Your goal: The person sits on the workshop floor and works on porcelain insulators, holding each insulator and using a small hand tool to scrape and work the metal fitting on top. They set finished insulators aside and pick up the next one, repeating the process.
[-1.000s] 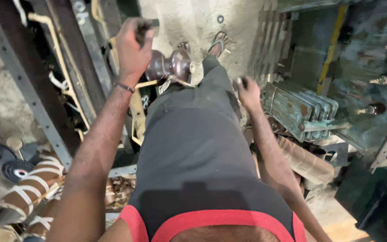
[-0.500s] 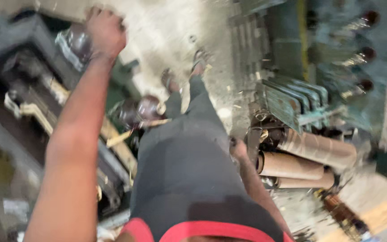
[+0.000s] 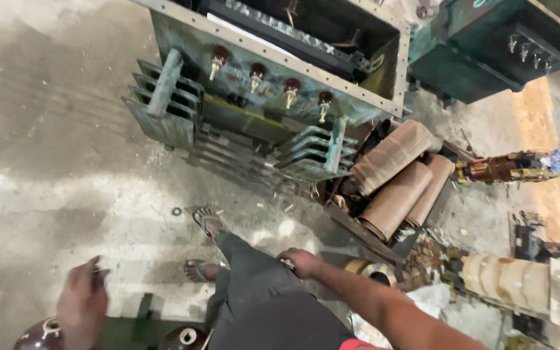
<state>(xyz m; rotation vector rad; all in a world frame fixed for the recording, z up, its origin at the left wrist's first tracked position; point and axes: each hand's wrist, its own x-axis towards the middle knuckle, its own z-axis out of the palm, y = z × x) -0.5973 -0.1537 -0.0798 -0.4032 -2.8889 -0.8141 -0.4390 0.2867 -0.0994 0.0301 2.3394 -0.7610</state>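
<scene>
My left hand (image 3: 84,303) is low at the left and blurred, its fingers curled around a small dark object (image 3: 98,275). It hovers above two brown dome-shaped insulators (image 3: 39,334), (image 3: 183,337) on a green metal top (image 3: 131,323). My right hand (image 3: 303,262) rests against my right thigh in dark trousers (image 3: 260,291). Its fingers are closed over a small pale metal piece (image 3: 286,264). Both my sandalled feet (image 3: 206,221) stand on the stained concrete floor (image 3: 66,129).
An open green transformer tank (image 3: 273,78) with finned radiators (image 3: 163,97) and several brown terminals stands ahead. Brown paper-wrapped coils (image 3: 396,188) lie to its right. A pale winding (image 3: 503,280) and another green tank (image 3: 500,52) are further right.
The view has swung away from the frame on the left toward the open tank. My left hand has dropped from high up to low beside the insulators. My right hand stays at my thigh.
</scene>
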